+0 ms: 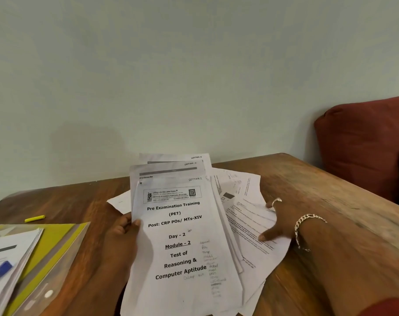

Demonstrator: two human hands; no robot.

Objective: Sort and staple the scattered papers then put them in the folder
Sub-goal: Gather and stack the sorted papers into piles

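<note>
My left hand grips the left edge of a stack of white papers, thumb on the top sheet headed "Pre Examination Training". The stack is fanned and lifted toward me, with sheets marked "Section" showing behind it. My right hand, wearing a ring and a chain bracelet, rests flat with fingers spread on loose printed sheets lying on the wooden table. At the lower left lies a yellow and clear folder with a sheaf of papers on it. No stapler shows clearly.
A yellow highlighter lies on the table left of the papers. A blue-capped pen sits on the sheaf at the far left. A dark red cushion stands at the right behind the table. A pale wall runs behind.
</note>
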